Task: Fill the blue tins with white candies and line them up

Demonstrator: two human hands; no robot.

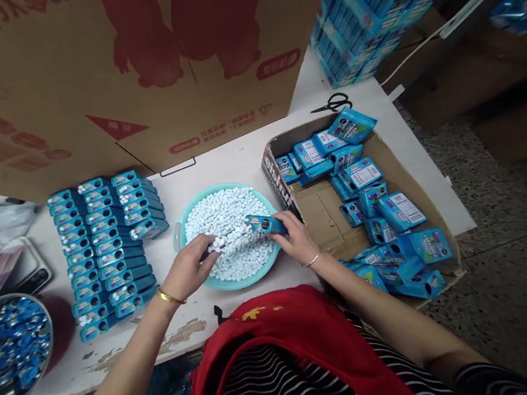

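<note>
A turquoise basin (181, 236) full of small white candies (222, 203) stands on the table in front of me. Over its left part, my left hand (192, 261) pinches a few of the candies between thumb and fingers. My right hand (295, 237), at the basin's right rim, grips a small blue box (267, 224) held over the candies. A dark opening shows on the face of this box. To the left, similar blue boxes (117, 246) lie in three columns, and white candies show in the openings of several.
An open cardboard tray (319, 222) of loose blue boxes sits at right, with black scissors (335, 103) behind it. A large carton (125, 66) walls off the back. Stacked blue boxes (364, 11) rise at back right. A metal bowl (47, 322) of blue caps or wrappers stands far left.
</note>
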